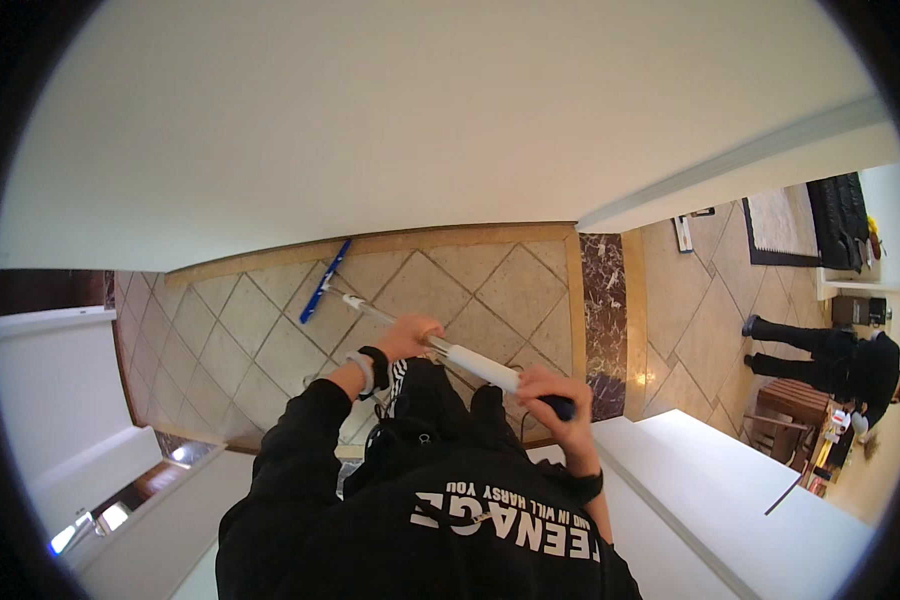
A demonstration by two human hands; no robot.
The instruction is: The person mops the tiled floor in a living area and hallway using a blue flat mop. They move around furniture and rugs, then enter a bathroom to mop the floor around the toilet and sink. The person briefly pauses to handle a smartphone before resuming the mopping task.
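A long-handled floor mop or squeegee slants across the tiled floor [450,274], its metal pole [379,313] passing in front of my legs. Around the middle of the pole my left hand [409,337] is closed, with bands on the wrist. My right hand [559,397] grips the upper end, beside a white sleeve [484,366]; a dark blue end cap shows below the fingers. At the far end, a narrow blue head [316,300] lies on the tiles, one tip close to the wall base. Whether it carries a cloth or a blade, I cannot tell.
A pale wall [420,127] runs along the far side. A dark marble strip [604,315] crosses the floor at right. Beyond it are another person [847,352], a wooden chair [776,431], a rug [780,217] and a white flat object [682,234].
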